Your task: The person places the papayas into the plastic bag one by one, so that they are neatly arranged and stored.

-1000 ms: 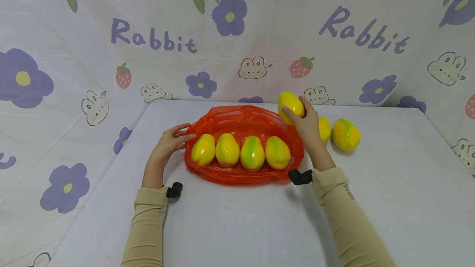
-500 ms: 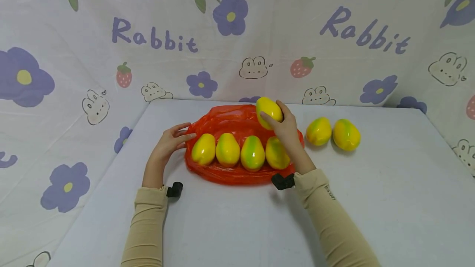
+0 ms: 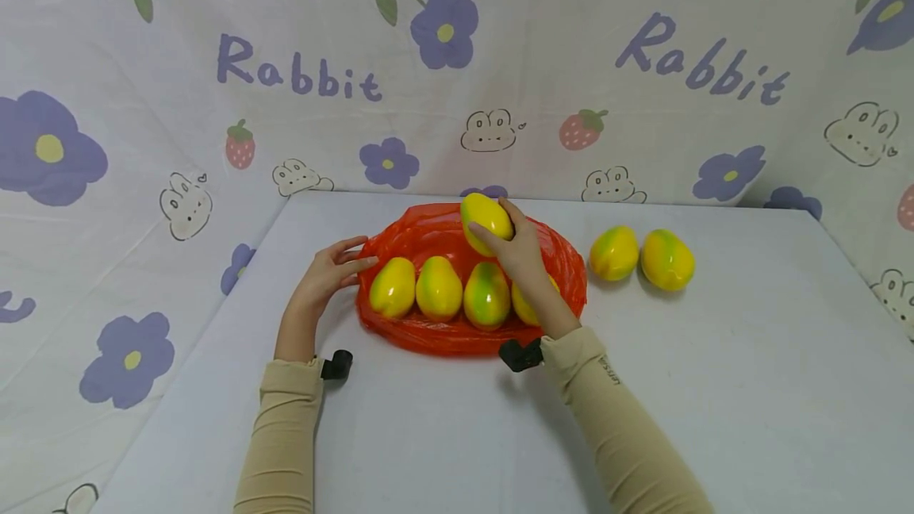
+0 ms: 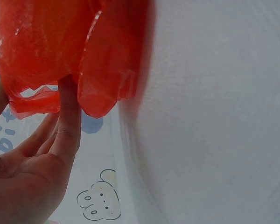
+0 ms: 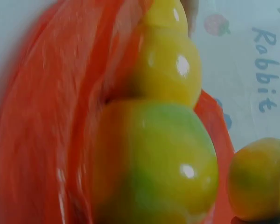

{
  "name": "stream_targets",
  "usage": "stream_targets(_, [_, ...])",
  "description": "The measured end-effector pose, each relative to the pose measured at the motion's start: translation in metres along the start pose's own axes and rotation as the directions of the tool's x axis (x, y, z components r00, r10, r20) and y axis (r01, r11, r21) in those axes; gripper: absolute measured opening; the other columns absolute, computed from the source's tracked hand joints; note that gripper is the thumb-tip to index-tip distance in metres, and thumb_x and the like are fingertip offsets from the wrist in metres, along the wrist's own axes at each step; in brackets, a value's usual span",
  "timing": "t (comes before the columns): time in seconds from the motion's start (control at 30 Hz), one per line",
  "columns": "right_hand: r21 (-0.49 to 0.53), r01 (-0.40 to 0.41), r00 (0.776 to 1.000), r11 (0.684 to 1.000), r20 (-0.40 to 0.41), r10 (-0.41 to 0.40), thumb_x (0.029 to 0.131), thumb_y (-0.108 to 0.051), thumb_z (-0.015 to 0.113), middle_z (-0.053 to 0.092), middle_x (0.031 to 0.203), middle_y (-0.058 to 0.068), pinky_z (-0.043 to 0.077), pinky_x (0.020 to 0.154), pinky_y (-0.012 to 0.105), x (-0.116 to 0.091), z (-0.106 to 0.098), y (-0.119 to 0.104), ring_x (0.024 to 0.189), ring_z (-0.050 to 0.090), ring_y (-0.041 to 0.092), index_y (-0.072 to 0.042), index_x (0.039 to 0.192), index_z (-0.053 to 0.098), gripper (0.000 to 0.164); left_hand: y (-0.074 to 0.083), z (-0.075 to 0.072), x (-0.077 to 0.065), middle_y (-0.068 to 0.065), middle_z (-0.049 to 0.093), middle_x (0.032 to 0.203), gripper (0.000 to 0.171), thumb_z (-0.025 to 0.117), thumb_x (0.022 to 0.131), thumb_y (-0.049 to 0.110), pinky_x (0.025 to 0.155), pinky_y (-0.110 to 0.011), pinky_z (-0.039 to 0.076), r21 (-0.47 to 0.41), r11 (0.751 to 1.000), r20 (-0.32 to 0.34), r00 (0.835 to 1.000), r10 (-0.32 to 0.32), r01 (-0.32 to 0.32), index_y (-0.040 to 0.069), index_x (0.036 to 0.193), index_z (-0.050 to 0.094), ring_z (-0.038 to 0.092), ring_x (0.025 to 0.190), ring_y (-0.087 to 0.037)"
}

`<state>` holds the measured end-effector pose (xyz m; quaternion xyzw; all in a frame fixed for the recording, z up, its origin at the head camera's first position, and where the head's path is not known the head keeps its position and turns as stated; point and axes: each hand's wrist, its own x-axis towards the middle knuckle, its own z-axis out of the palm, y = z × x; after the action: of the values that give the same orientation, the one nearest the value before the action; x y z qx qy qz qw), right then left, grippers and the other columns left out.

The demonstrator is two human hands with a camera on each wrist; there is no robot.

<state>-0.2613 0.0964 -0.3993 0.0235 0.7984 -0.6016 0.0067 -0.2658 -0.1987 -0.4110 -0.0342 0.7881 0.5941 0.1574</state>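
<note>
A red plastic bag (image 3: 428, 343) lies spread wide on the table, with several glossy yellow-green, papaya-shaped fruits (image 3: 439, 289) lined up in it. Over the bag's far half, my right hand (image 3: 521, 256) grips another such fruit (image 3: 485, 222) between thumb and fingers. The same held fruit (image 5: 259, 182) shows at the lower right of the right wrist view, and most of that hand is out of frame there. My left hand (image 3: 328, 276) is at the bag's left edge, its fairly straight fingers touching the rim. In the left wrist view, fingers (image 4: 67, 119) reach up against the red film.
Two more fruits, one (image 3: 614, 253) beside the other (image 3: 667, 260), sit on the white table (image 3: 757, 355) to the right of the bag. Behind the table hangs a patterned cloth (image 3: 500, 70). A black camera is on each wrist.
My right hand has carried the fruit leftward and slightly down, from the bag's right side to over its middle. My left hand and the bag have stayed put.
</note>
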Motion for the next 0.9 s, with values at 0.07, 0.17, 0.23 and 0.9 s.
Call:
stream_targets(0.07, [0.01,-0.005,1.0,1.0,0.016,0.005,0.09,-0.045,0.067,0.034,0.156,0.005,0.036,0.116,0.046,0.001,0.005,0.0,0.134,0.043,0.029,-0.024,0.155,0.027,0.079,-0.001,0.0,0.0,-0.018,0.045,0.148,0.064,0.064,0.094,0.022,0.101,-0.029,0.05,-0.002,1.0,-0.001,1.0,-0.001,0.001,0.011,0.151,0.036,0.05,0.131,-0.031])
stream_targets(0.17, [0.003,-0.004,0.999,1.0,0.037,0.004,0.089,-0.046,0.067,0.036,0.155,0.005,0.038,0.115,0.048,0.001,0.013,-0.001,0.132,0.044,0.03,-0.025,0.154,0.028,0.078,-0.001,0.0,0.001,-0.018,0.045,0.149,0.064,0.064,0.094,0.022,0.103,-0.032,0.05,-0.007,1.0,-0.001,1.0,-0.002,0.002,0.011,0.151,0.036,0.049,0.131,-0.031])
stream_targets(0.23, [-0.006,-0.006,0.999,1.0,0.046,0.006,0.089,-0.047,0.067,0.036,0.155,0.005,0.038,0.114,0.049,0.001,0.018,-0.001,0.132,0.043,0.03,-0.025,0.154,0.029,0.078,-0.001,0.0,0.001,-0.018,0.044,0.149,0.064,0.064,0.094,0.022,0.107,-0.036,0.047,-0.009,1.0,0.0,1.0,-0.005,0.005,0.012,0.151,0.036,0.049,0.132,-0.032])
stream_targets(0.9, [-0.062,-0.046,0.995,0.997,0.089,0.051,0.09,-0.051,0.063,0.036,0.153,0.008,0.037,0.115,0.05,0.012,0.06,0.0,0.135,0.041,0.03,-0.021,0.154,0.027,0.079,-0.002,0.0,0.001,-0.017,0.046,0.148,0.064,0.065,0.093,0.024,0.093,-0.023,0.051,0.001,1.0,0.001,1.0,0.002,-0.002,0.013,0.15,0.037,0.05,0.13,-0.031])
